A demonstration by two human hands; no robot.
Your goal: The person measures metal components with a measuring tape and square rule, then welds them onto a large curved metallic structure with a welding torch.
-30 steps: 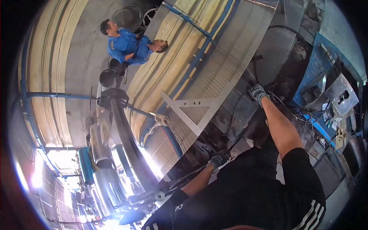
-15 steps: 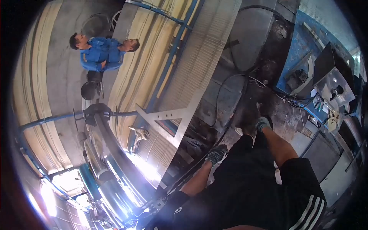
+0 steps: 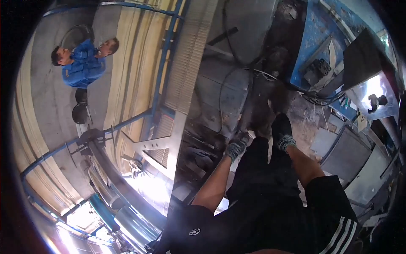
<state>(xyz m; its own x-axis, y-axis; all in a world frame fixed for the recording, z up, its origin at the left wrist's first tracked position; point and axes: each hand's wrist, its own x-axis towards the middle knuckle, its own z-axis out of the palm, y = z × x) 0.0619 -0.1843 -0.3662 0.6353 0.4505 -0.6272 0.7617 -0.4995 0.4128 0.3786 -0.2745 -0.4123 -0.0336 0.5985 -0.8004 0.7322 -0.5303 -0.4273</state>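
Observation:
My left hand (image 3: 237, 147), in a grey knit glove, reaches down past my dark-clothed legs, beside the edge of the dark metalwork (image 3: 198, 148). On the other side of my legs is my right hand (image 3: 286, 140), gloved too, low near the stained floor (image 3: 300, 116). A dark shape lies directly beyond its cuff, and I cannot tell whether the fingers hold anything. The left fingers are small and blurred against the dark background. A black cable (image 3: 222, 91) curves over the grey metal surface ahead of the left hand.
A blue worktable (image 3: 312, 29) stands at upper right, near a box with a shiny face and black knob (image 3: 376, 103). Flat metal sheets (image 3: 347, 148) lie at right. At left are a pale angled bracket (image 3: 169, 146), large metal cylinders (image 3: 137, 224) and two people in blue (image 3: 82, 67).
The view has shifted, so the people, bracket and worktable sit farther left. My left arm reaches farther forward from my body. My right hand appears slightly lower in the picture.

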